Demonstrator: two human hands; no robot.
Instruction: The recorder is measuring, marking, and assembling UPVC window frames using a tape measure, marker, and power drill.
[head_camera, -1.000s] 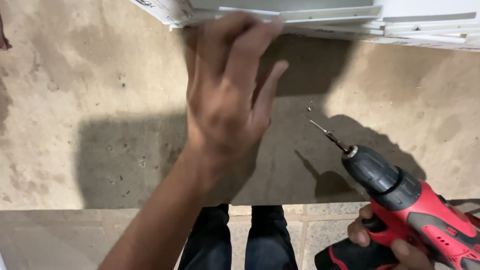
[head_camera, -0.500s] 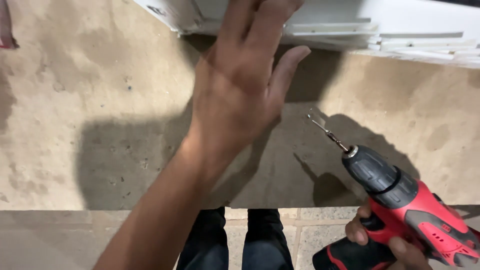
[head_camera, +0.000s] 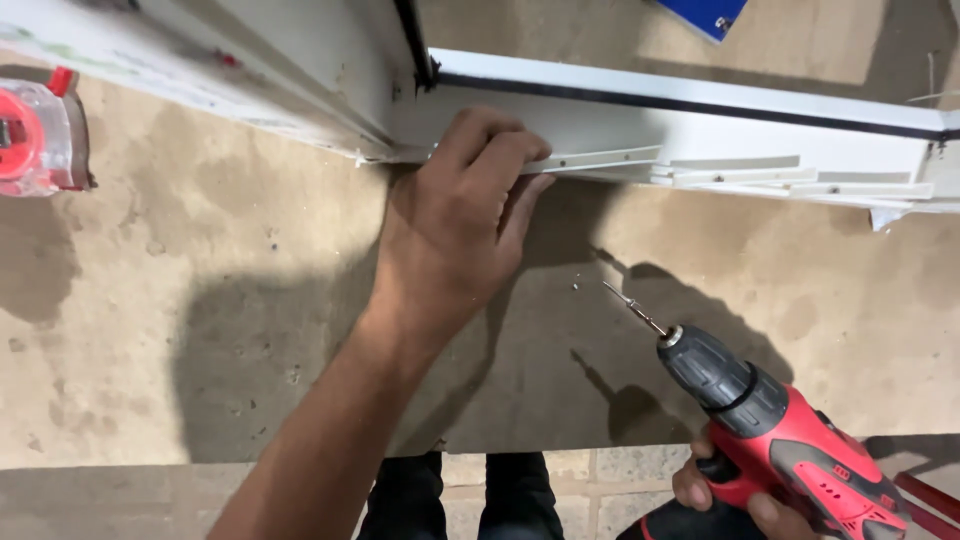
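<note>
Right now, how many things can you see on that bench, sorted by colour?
White: 1, the frame under the left hand.
Red: 2, the drill in the right hand, and the plastic container.
Blue: 1, the corner piece.
Total: 4.

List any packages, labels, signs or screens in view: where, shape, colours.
Clear plastic container with red parts: left edge of the bench, cut off by the frame; contents not discernible.
Blue flat panel corner: top edge, right of centre, mostly out of frame; cannot tell whether it is a label or sign.
No screens visible; no clear label shows on the white frame or the red drill.
</note>
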